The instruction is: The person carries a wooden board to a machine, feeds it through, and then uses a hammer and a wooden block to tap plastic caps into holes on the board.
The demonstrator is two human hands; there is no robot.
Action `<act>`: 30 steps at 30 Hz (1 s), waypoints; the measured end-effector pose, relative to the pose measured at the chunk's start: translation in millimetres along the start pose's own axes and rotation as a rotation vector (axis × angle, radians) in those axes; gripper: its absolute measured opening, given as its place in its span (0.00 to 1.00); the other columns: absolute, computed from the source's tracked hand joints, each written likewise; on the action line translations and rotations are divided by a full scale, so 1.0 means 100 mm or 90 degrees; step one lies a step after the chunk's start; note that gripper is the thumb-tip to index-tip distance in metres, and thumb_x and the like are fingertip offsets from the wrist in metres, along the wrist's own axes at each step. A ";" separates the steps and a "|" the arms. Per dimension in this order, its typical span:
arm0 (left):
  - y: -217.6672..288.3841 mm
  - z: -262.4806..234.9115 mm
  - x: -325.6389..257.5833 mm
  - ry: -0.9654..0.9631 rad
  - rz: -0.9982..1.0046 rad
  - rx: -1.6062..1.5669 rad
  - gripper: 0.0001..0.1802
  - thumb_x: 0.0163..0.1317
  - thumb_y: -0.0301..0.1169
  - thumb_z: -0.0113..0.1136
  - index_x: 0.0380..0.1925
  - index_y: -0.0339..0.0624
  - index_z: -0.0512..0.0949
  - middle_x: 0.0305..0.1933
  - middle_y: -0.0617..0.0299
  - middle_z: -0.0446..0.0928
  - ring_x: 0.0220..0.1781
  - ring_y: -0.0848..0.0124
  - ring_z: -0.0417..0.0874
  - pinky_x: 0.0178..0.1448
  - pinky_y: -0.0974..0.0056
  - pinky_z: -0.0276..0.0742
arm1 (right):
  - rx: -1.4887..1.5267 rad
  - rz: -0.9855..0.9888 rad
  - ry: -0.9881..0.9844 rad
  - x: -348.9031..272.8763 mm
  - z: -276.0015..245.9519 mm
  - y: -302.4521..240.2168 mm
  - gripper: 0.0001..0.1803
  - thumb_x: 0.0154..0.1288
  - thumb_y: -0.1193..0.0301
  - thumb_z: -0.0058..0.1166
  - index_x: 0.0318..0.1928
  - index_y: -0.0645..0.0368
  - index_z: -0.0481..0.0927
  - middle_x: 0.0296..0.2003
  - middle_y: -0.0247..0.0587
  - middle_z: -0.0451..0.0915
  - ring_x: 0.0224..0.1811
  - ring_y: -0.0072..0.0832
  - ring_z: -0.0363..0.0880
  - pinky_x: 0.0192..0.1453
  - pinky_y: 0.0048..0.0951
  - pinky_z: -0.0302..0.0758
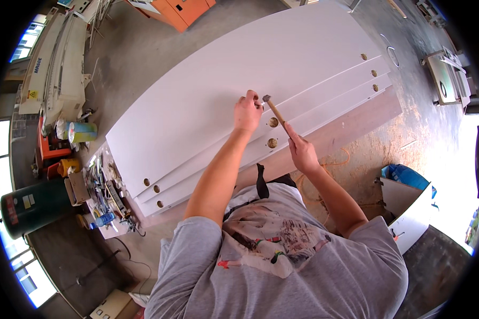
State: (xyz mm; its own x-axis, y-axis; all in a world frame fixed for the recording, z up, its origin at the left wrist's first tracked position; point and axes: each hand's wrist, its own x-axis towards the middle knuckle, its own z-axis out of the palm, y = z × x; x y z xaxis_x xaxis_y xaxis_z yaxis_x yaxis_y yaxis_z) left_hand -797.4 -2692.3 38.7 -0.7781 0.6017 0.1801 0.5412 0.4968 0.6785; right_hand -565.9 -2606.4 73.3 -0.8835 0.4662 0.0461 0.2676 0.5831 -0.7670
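Several white panels lie stacked and stepped on the work surface in front of me, with round bored holes near their front edges. My right hand grips the wooden handle of a hammer. The hammer's metal head is just right of my left fingertips, over the top panel. My left hand rests over that panel with thumb and fingers pinched together. Whatever sits between those fingers is too small to make out.
Tools and a blue bottle crowd the bench end at left, near a dark green tank and a paint can. An orange cabinet stands beyond the panels. At right are a white box and an orange hose on the floor.
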 end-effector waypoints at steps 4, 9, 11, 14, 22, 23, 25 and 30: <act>-0.04 0.03 0.03 -0.012 -0.015 0.023 0.14 0.58 0.25 0.66 0.41 0.47 0.73 0.32 0.60 0.82 0.39 0.55 0.84 0.45 0.48 0.81 | 0.003 -0.021 0.013 0.00 0.00 -0.02 0.34 0.75 0.76 0.50 0.78 0.41 0.64 0.35 0.57 0.82 0.35 0.56 0.82 0.41 0.52 0.79; -0.07 0.00 0.04 -0.014 -0.023 -0.008 0.15 0.56 0.23 0.67 0.41 0.46 0.72 0.33 0.59 0.83 0.39 0.56 0.84 0.44 0.49 0.81 | -0.038 0.025 -0.070 0.04 -0.03 0.03 0.31 0.74 0.78 0.50 0.76 0.51 0.66 0.43 0.63 0.83 0.42 0.59 0.83 0.46 0.49 0.79; -0.08 -0.03 0.03 -0.013 -0.064 -0.069 0.15 0.56 0.23 0.67 0.40 0.45 0.72 0.32 0.59 0.82 0.38 0.56 0.84 0.44 0.50 0.82 | 0.015 -0.011 -0.021 0.03 -0.04 -0.02 0.31 0.75 0.78 0.50 0.76 0.51 0.66 0.44 0.62 0.83 0.41 0.59 0.83 0.46 0.50 0.79; -0.19 -0.11 -0.03 0.046 -0.106 -0.136 0.15 0.56 0.22 0.68 0.40 0.44 0.72 0.32 0.60 0.83 0.38 0.58 0.85 0.45 0.53 0.82 | -0.007 -0.027 -0.007 -0.01 -0.01 0.05 0.31 0.75 0.78 0.50 0.76 0.51 0.66 0.44 0.62 0.83 0.41 0.59 0.83 0.46 0.50 0.79; -0.26 -0.28 -0.18 0.042 -0.141 -0.169 0.15 0.56 0.22 0.70 0.39 0.44 0.73 0.34 0.61 0.85 0.37 0.62 0.87 0.45 0.58 0.83 | -0.021 0.004 -0.065 0.04 -0.01 0.13 0.32 0.75 0.78 0.49 0.77 0.48 0.65 0.42 0.63 0.83 0.41 0.60 0.83 0.46 0.51 0.79; -0.27 -0.27 -0.18 0.041 -0.133 -0.164 0.15 0.56 0.22 0.70 0.39 0.44 0.73 0.33 0.61 0.85 0.37 0.62 0.88 0.44 0.58 0.83 | -0.047 0.018 -0.101 0.07 0.00 0.15 0.32 0.76 0.78 0.48 0.77 0.47 0.65 0.42 0.63 0.83 0.41 0.60 0.83 0.46 0.51 0.79; -0.30 -0.26 -0.20 0.039 -0.124 -0.159 0.16 0.55 0.22 0.70 0.39 0.44 0.73 0.33 0.62 0.85 0.37 0.62 0.87 0.44 0.58 0.83 | -0.010 0.026 -0.079 0.07 -0.07 0.08 0.32 0.76 0.78 0.47 0.78 0.47 0.64 0.44 0.64 0.82 0.44 0.60 0.83 0.48 0.51 0.79; -0.27 -0.28 -0.23 0.006 -0.149 -0.167 0.16 0.55 0.23 0.70 0.40 0.45 0.73 0.33 0.63 0.85 0.39 0.62 0.87 0.47 0.56 0.83 | 0.023 0.010 -0.071 0.07 -0.06 0.06 0.33 0.75 0.79 0.48 0.78 0.47 0.63 0.48 0.66 0.82 0.49 0.60 0.83 0.51 0.49 0.79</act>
State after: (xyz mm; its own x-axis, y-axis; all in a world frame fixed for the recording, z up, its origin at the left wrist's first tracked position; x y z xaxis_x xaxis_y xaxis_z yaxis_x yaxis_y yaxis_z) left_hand -802.9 -2737.6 36.1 -0.8748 0.4845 0.0042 0.2487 0.4417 0.8620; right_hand -568.6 -2596.2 73.0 -0.9174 0.3963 -0.0356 0.2686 0.5509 -0.7902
